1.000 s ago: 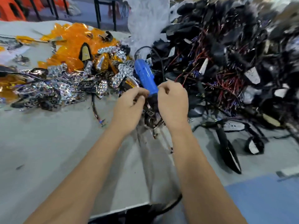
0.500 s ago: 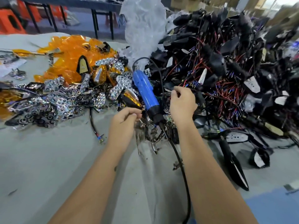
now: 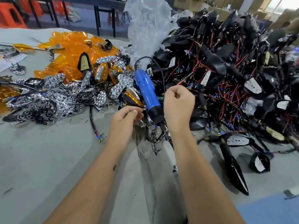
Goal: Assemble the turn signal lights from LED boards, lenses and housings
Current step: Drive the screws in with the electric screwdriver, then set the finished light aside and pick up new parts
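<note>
My left hand (image 3: 127,117) pinches a small black piece (image 3: 140,112) between thumb and fingertips, just left of a blue electric screwdriver (image 3: 148,94) that leans tip-down among the parts. My right hand (image 3: 178,104) is curled into a fist right of the screwdriver; nothing shows inside it. An assembled amber turn signal light (image 3: 132,98) lies just above my left hand. Behind it are chrome reflector pieces (image 3: 64,96) and a heap of orange lenses (image 3: 69,50). Black housings with red and blue wires (image 3: 226,70) are heaped at the right.
A crumpled clear plastic bag (image 3: 145,26) stands behind the screwdriver. Loose black housings (image 3: 233,165) and a short wired lead (image 3: 94,126) lie on the grey table (image 3: 40,159). Orange stools and table legs are at the far back.
My hands were together at the screwdriver's tip and have drawn apart. The right fist has risen up and to the right; the left stays low, pinching its piece.
</note>
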A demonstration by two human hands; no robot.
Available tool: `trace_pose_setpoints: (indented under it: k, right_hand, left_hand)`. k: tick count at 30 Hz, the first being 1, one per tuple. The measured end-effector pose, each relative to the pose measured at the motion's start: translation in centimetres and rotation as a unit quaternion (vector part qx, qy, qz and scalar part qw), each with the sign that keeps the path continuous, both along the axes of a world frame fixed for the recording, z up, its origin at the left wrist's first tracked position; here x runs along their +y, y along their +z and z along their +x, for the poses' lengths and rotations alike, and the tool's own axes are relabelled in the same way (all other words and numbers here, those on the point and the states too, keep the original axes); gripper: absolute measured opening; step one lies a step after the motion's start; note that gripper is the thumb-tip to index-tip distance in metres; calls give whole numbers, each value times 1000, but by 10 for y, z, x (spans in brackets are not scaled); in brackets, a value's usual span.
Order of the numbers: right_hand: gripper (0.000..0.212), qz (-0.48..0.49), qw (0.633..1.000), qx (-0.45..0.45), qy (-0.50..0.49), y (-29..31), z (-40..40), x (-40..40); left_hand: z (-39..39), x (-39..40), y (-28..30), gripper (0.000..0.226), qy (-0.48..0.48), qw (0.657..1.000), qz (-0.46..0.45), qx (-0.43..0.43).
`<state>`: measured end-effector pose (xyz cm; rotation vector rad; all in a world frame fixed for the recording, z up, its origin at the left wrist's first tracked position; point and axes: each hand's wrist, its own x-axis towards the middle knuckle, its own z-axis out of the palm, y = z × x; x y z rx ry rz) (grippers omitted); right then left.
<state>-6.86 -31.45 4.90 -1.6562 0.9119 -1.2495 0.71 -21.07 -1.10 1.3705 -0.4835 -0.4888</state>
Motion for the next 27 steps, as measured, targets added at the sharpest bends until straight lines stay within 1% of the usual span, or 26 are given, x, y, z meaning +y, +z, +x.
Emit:
trace_pose_setpoints:
  k: [3, 6, 7, 8, 9, 10, 11, 12, 13, 14, 15, 17, 18, 19, 21, 22, 24, 25, 26, 27]
  right_hand:
    - [31, -26, 990, 126, 61, -14, -4, 4]
    - [21, -49, 950, 271, 150, -9, -16, -8]
    - [18, -46, 936, 297, 184, -1, -20, -14]
    - [18, -46, 930, 300, 208, 6, -23, -20]
    - [19, -59, 936, 276, 208, 13, -24, -26]
    - [19, -87, 954, 233, 166, 19, -23, -33]
    - [21, -119, 972, 186, 84, 23, -22, -42]
    - [26, -146, 977, 155, -16, 27, -20, -50]
    - [32, -162, 970, 154, -101, 30, -19, -58]
    - [41, -161, 959, 176, -152, 32, -18, -67]
    - [52, -140, 953, 210, -170, 33, -16, -76]
    - [69, -75, 944, 283, -154, 29, -12, -92]
    - [72, -56, 936, 315, -144, 25, -9, -97]
    - [70, -53, 930, 336, -143, 20, -7, -99]
    - [59, -75, 925, 339, -157, 13, -3, -96]
    - [54, -83, 926, 332, -160, 12, 0, -91]
    - [52, -93, 939, 297, -149, 9, 7, -71]
    - [52, -106, 949, 260, -143, 7, 10, -56]
    - [51, -121, 962, 207, -132, 4, 13, -40]
    - [50, -134, 974, 143, -114, 1, 16, -21]
  left_hand:
    - [-1, -1, 1, 38, 1, 1000, -4, -5]
    - [-1, -2, -1, 35, -2, 1000, 12, -9]
    - [-2, -2, -2, 35, -4, 1000, 16, -9]
    - [-2, -1, -2, 35, -6, 1000, 18, -10]
    - [-2, -1, -2, 36, -5, 1000, 20, -12]
    - [-2, 0, -2, 36, -6, 1000, 21, -15]
    - [-1, 1, -2, 36, -7, 1000, 23, -19]
    - [-1, 1, -2, 36, -10, 999, 24, -21]
    - [-1, 1, -1, 35, -12, 999, 24, -22]
    - [-1, 1, -1, 35, -11, 999, 21, -21]
    - [-2, 1, 0, 35, -11, 1000, 17, -19]
    - [-2, 0, -1, 36, -11, 1000, 10, -14]
    - [-2, 0, 0, 36, -12, 1000, 9, -13]
    - [-1, 0, 0, 36, -12, 1000, 8, -12]
    - [0, 0, 0, 37, -9, 1000, 3, -13]
    - [1, 1, 1, 37, -9, 1000, 0, -12]
    - [-1, 1, 1, 36, -5, 1000, -2, -11]
    - [-1, 1, 2, 37, 0, 1000, -6, -8]
    - [-1, 1, 2, 38, 10, 1000, -15, -8]
    - [-2, 2, 3, 42, 29, 999, -28, -27]
